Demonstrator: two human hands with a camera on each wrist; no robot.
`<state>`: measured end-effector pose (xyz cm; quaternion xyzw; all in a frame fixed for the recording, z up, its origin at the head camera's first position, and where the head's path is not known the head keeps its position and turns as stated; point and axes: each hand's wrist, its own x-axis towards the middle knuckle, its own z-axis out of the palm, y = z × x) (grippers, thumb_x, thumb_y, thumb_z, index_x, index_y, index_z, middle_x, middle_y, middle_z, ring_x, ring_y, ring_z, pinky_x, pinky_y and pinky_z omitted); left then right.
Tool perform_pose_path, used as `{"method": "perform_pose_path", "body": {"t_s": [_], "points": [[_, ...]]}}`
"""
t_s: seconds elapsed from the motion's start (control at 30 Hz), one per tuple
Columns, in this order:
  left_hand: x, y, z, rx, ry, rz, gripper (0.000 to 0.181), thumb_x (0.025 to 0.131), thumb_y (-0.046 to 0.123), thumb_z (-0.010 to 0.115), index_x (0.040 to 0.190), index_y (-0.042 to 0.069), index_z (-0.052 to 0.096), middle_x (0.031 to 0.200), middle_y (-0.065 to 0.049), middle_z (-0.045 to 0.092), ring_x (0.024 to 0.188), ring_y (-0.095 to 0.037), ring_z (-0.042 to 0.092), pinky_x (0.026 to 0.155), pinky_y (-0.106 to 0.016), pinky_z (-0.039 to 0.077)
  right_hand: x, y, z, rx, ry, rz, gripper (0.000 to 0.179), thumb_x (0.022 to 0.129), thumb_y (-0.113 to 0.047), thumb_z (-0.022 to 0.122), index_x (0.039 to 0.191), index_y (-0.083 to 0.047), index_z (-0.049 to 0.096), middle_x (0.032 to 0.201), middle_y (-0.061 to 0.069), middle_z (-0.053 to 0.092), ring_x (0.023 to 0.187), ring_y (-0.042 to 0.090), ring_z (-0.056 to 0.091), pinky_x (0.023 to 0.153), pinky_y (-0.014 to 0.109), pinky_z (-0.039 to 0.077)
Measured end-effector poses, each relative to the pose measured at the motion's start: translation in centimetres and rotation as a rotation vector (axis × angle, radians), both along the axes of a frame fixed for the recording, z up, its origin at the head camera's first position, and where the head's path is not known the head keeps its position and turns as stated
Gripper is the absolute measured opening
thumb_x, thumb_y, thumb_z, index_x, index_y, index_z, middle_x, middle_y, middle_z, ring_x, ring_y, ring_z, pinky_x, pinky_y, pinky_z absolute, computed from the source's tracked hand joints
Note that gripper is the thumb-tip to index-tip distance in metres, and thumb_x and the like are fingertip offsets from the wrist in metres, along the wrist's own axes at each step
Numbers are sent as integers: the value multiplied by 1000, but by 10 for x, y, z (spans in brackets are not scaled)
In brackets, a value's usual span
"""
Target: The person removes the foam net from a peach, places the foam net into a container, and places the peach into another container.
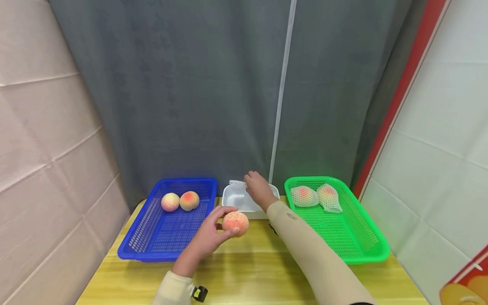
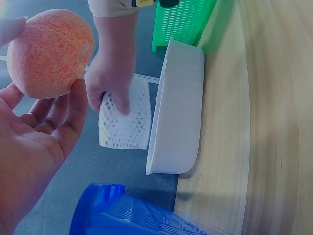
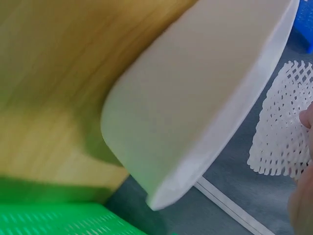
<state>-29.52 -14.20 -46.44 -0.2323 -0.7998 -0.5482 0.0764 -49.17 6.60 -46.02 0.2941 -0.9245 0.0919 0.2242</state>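
My left hand holds a pinkish-red peach between thumb and fingers, above the table in front of the white tub. In the left wrist view the peach rests at the fingertips, bare of any wrapping. My right hand is over the white tub and pinches a white foam net sleeve. That sleeve hangs flat beside the tub's rim in the right wrist view, with the hand only partly in frame.
To the left, a blue basket contains two bare peaches. A green basket on the right has two peaches in foam nets. All stand on a wooden table before a grey curtain.
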Motion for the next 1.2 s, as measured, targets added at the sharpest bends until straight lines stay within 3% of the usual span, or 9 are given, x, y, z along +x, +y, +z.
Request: {"method": "perform_pose_path", "body": {"t_s": [0.2, 0.4, 0.6, 0.73, 0.93, 1.03, 1.2], "points": [[-1, 0, 0, -8, 13, -2, 53, 97, 20, 87, 147, 18, 67, 137, -8, 61, 119, -28, 61, 92, -35, 60, -1, -7, -16, 46, -77, 20, 27, 97, -13, 87, 121, -7, 77, 112, 7, 69, 106, 24, 66, 102, 37, 60], [-1, -1, 0, -6, 8, 1, 55, 96, 19, 88, 148, 17, 67, 138, -7, 61, 120, -28, 62, 93, -35, 60, 0, -8, -22, 30, -282, 99, 23, 98, -18, 87, 116, -5, 80, 104, 8, 77, 96, 24, 71, 97, 40, 61], [-1, -2, -2, -3, 6, -2, 55, 98, 19, 87, 148, 12, 66, 139, -7, 61, 121, -27, 62, 93, -35, 60, 2, -6, -20, -51, -462, 155, 34, 101, -41, 81, 103, -7, 82, 86, 0, 75, 80, 16, 65, 83, 35, 59], [-1, -2, -3, -6, 1, 4, 56, 97, 19, 87, 149, 11, 66, 138, -6, 61, 121, -26, 62, 93, -35, 60, 3, -5, -19, -65, -497, 176, 34, 105, -39, 75, 95, -8, 82, 78, -2, 70, 73, 15, 60, 75, 32, 55], [-1, -3, -1, -1, -2, 13, 56, 96, 16, 88, 148, 14, 67, 136, -7, 61, 120, -27, 61, 92, -36, 60, 1, -6, -22, -83, -565, 132, 13, 100, -21, 85, 99, -8, 81, 86, -1, 73, 82, 17, 62, 85, 35, 58], [0, -3, -1, 3, -7, 14, 56, 96, 14, 87, 148, 14, 67, 135, -7, 61, 120, -27, 61, 92, -36, 59, -1, -6, -24, -77, -594, 102, 16, 97, -20, 89, 103, -7, 81, 90, 0, 73, 86, 19, 63, 89, 37, 58], [0, -4, -1, -1, -4, 17, 55, 96, 14, 87, 147, 19, 67, 137, -7, 61, 121, -27, 60, 93, -37, 60, -4, -7, -27, -10, -571, 90, 19, 95, -16, 90, 106, -4, 81, 91, 2, 74, 87, 21, 63, 93, 39, 58]]}}
